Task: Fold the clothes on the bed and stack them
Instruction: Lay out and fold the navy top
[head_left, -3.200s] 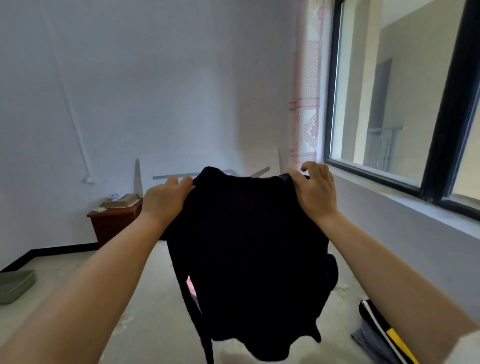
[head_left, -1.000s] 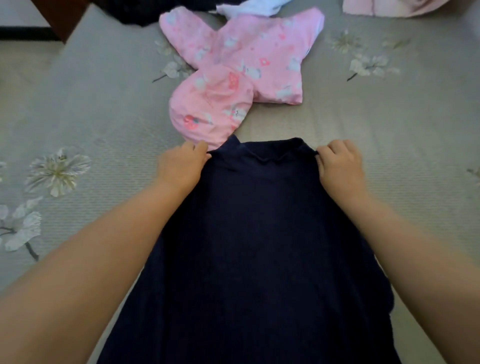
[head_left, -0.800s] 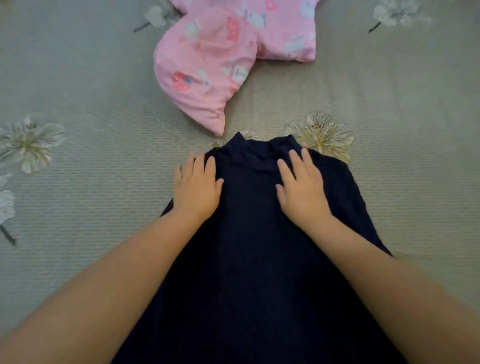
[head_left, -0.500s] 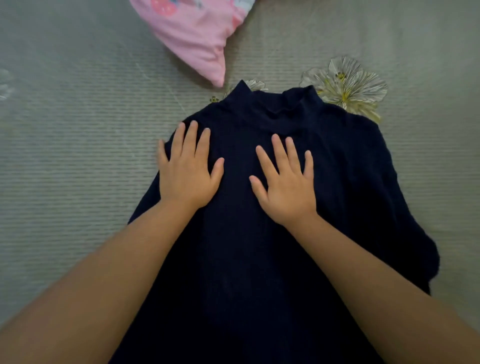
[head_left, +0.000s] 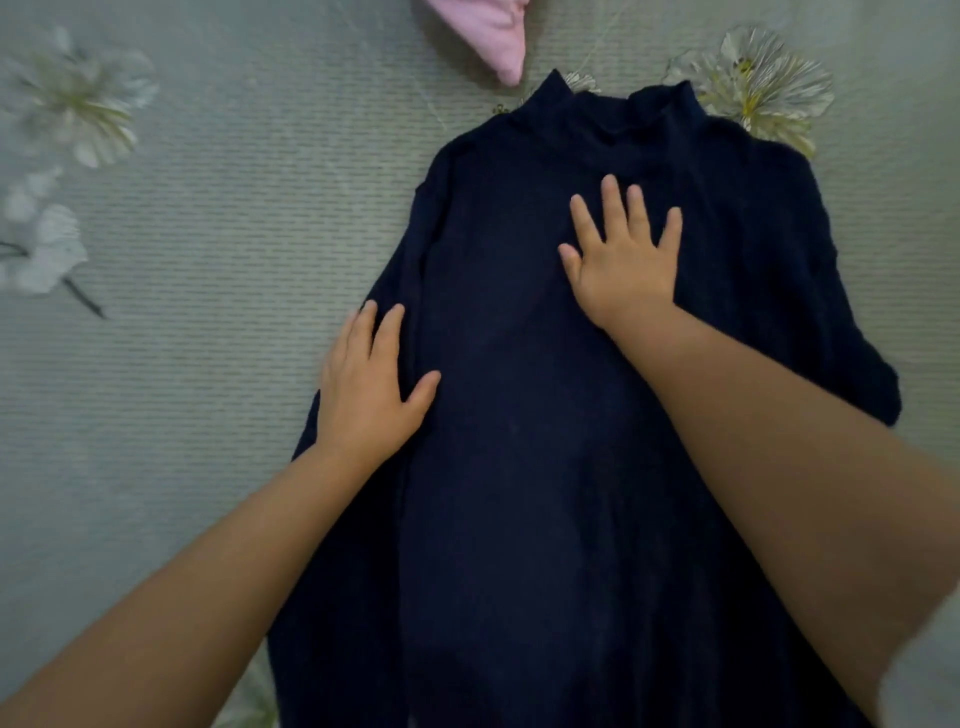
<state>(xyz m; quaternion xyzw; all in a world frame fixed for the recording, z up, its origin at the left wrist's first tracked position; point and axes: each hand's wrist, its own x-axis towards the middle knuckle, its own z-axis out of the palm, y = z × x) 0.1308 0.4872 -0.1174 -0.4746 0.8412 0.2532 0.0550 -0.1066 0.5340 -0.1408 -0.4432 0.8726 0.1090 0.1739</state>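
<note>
Both bare forearms are stretched forward. The left hand is laid flat, fingers pointing to 12 o'clock, and the right hand is spread flat further up, around 1 o'clock of it.

Bare bed is left open to the left of the navy garment, while the far edge is crowded by pink clothing.

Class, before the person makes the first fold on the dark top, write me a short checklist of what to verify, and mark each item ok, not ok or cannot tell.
1. Dark top spread flat on the bed: ok.
2. Collar at the far end: ok.
3. Left hand open on the top's left edge: ok.
4. Right hand open on the chest: ok.
5. Pink garment apart from the top: ok, narrowly.
6. Hem laid straight: cannot tell, out of view.
</note>
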